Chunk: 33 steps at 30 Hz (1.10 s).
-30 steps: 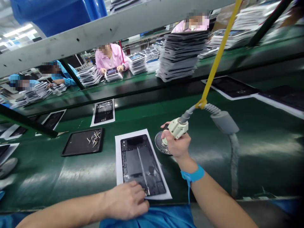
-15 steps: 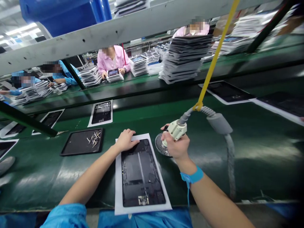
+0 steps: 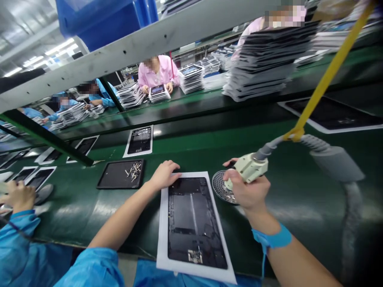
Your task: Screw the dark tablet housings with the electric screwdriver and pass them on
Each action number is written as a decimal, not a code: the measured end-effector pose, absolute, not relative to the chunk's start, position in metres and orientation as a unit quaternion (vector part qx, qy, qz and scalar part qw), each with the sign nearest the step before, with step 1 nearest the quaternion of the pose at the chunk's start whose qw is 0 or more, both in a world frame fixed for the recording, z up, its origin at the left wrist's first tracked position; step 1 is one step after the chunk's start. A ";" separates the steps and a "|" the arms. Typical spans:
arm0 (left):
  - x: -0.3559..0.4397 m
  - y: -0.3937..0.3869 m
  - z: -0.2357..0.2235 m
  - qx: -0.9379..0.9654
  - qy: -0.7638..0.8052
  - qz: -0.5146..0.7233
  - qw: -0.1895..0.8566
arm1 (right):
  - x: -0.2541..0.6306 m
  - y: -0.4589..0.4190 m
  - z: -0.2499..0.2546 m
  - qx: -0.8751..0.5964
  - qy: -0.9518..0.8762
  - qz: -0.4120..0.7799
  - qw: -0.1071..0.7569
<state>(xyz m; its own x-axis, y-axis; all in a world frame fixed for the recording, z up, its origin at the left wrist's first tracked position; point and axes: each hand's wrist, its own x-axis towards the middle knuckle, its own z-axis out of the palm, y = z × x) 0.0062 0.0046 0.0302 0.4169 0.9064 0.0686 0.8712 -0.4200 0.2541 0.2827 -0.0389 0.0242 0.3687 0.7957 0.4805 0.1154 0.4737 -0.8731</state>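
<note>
My right hand (image 3: 253, 191) is wrapped round a pale electric screwdriver (image 3: 253, 167) with a grey cable, hung from a yellow strap (image 3: 332, 75). The tool's lower end is over a round perforated metal dish (image 3: 220, 187); the tip is hidden behind my hand. My left hand (image 3: 164, 174) rests at the top left edge of a black tablet housing (image 3: 184, 211), thumb on its corner and fingers apart. The housing lies on a white sheet (image 3: 164, 243) in front of me, with a small circuit board (image 3: 195, 256) showing near its lower end.
A black tray (image 3: 112, 175) with small metallic parts (image 3: 134, 171) lies left of my left arm. Another tablet housing (image 3: 140, 140) sits farther back. A co-worker's hand (image 3: 20, 195) is at the far left. A tall stack of sheets (image 3: 263, 63) stands behind; a green post (image 3: 60, 143) slants at left.
The view has turned left, so things appear shifted rightward. A co-worker's hand and sleeve have come into view at the left. My hands keep about the same places on the housing and screwdriver.
</note>
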 end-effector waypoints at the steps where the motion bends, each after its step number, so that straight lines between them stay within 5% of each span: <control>1: -0.012 0.003 0.038 0.828 0.546 0.099 0.086 | 0.282 -0.039 0.024 -0.449 -0.506 0.243 0.695; 9: -0.163 -0.016 0.088 0.697 0.712 -0.033 0.079 | 0.281 -0.042 0.027 -0.442 -0.516 0.244 0.692; 19: -0.164 -0.023 0.073 0.682 0.719 -0.130 0.025 | 0.280 -0.040 0.029 -0.448 -0.517 0.240 0.689; 23: -0.166 -0.028 0.089 0.671 0.736 0.023 0.080 | 0.281 -0.040 0.027 -0.456 -0.510 0.240 0.688; 28: -0.141 -0.047 0.101 0.612 0.675 0.296 0.286 | 0.283 -0.042 0.027 -0.457 -0.514 0.244 0.684; 33: -0.095 -0.059 0.085 0.564 0.624 0.361 0.402 | 0.284 -0.042 0.027 -0.455 -0.522 0.242 0.679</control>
<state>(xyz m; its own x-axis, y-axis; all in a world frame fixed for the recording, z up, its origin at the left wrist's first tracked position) -0.0945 -0.0586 0.0849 -0.0399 0.9947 -0.0948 0.4130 0.1028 0.9049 0.2838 -0.0417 0.0271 0.3383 0.8041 0.4888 0.1467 0.4681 -0.8714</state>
